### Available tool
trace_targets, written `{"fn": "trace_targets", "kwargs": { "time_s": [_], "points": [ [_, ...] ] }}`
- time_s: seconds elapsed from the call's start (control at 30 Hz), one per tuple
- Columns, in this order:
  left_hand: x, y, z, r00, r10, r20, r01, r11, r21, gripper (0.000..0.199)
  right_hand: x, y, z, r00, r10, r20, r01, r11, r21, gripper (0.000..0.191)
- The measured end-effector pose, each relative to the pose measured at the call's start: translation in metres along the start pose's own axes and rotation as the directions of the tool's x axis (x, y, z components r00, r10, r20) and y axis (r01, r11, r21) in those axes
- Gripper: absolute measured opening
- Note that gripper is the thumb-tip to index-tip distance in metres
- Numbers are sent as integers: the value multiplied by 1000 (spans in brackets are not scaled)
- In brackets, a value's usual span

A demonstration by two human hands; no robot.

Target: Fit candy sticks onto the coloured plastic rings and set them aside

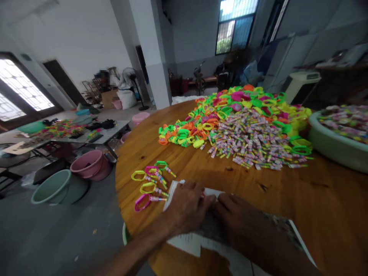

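Observation:
My left hand [188,205] and my right hand [234,211] meet low over white paper [186,245] at the near side of the round table. Both have bent, closed fingers. A small orange-red bit shows beside the left fingers, but what they grip is hidden. Left of the hands lie several plastic bracelets in pink [142,203], yellow [147,188] and green [161,165], each with a thin printed candy tube [158,199] at its end. Farther back sits a pile of printed tubes [250,138], against a heap of bright bracelets [184,132].
The wooden table [138,145] has a curved left edge. A pale green tub [336,147] full of small wrapped pieces stands at right. On the floor at left are a green bucket [57,188] and a pink bucket [92,165]. Another table [112,130] bears more bright pieces.

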State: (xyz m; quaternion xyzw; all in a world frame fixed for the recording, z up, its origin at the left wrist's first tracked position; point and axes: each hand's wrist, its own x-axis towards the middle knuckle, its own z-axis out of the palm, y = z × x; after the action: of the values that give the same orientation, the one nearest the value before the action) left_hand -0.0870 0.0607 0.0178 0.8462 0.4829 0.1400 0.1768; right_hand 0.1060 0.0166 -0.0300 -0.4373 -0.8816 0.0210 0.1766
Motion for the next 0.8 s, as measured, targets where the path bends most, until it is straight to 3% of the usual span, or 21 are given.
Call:
{"fn": "trace_targets", "kwargs": {
  "time_s": [0.23, 0.43, 0.57, 0.63, 0.73, 0.8],
  "points": [
    [-4, 9, 10, 994, -102, -24, 101, 994, -32, 19, 3, 15, 32, 967, -117, -227, 107, 993, -54, 20],
    [-1, 5, 15, 992, -125, -30, 121, 984, -130, 16, 10, 17, 45, 950, -118, -289, 78, 986, -146, 18],
    [0, 4, 17, 994, -102, -27, 98, 987, -125, 16, 14, 20, 33, 960, -186, -207, 152, 973, -171, 17],
    [-1, 2, 18, 995, -84, -52, 77, 988, -133, 15, 23, 23, 15, 982, -174, -77, 170, 984, -45, 11],
    [-3, -10, 19, 990, -65, -128, 50, 991, -122, 15, 53, 32, -19, 983, -50, 179, 17, 983, 182, 10],
    [-6, -24, 15, 978, -70, -196, 59, 996, -65, 20, 84, 44, -35, 986, 72, 148, -84, 993, 79, 10]
  ]
}}
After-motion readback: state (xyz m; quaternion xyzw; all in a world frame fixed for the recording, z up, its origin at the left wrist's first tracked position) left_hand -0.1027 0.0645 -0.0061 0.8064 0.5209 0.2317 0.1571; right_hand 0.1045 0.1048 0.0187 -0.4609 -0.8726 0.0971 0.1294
